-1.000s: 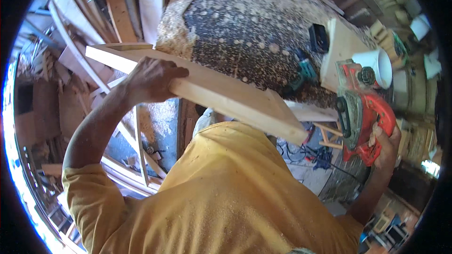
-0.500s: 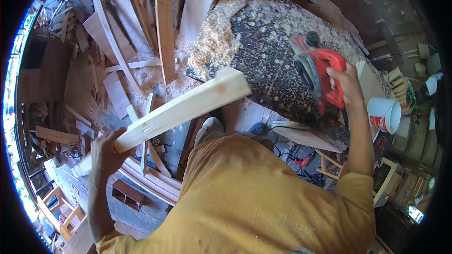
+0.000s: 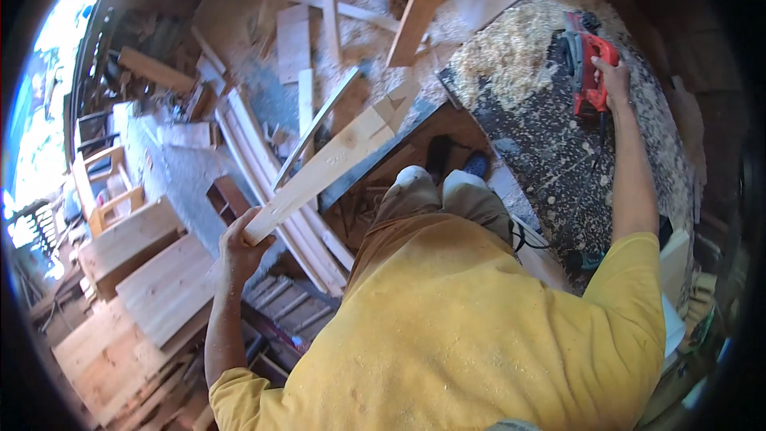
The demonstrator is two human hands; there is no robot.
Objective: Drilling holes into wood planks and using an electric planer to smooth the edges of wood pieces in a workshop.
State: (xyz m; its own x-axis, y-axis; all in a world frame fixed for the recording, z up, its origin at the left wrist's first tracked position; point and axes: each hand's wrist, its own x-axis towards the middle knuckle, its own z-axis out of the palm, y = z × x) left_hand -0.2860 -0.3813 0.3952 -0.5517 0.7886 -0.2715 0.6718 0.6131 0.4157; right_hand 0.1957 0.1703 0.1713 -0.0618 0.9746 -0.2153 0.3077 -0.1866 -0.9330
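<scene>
My left hand [image 3: 242, 244] is wrapped round the near end of a pale wooden plank [image 3: 319, 169]. The plank slants up and away to the right, in the air above the floor. Out to the right, my right hand [image 3: 613, 82] grips the rear handle of a red and black electric planer [image 3: 586, 62]. The planer is over a dark, speckled work surface [image 3: 550, 164], beside a heap of wood shavings [image 3: 507, 52]; whether it rests on the surface I cannot tell. A dark cord hangs from its handle end.
Long pale boards [image 3: 267, 179] lie on the floor at the left. Further left are stacked wide planks [image 3: 163, 279] and a small wooden frame [image 3: 112, 195]. An upright timber [image 3: 427, 4] stands at the far middle, and scraps are strewn around it.
The view has swung left, bringing the stacked planks in. My right hand has carried the planer farther out over the work surface, close to the shavings. The plank stays in my left hand.
</scene>
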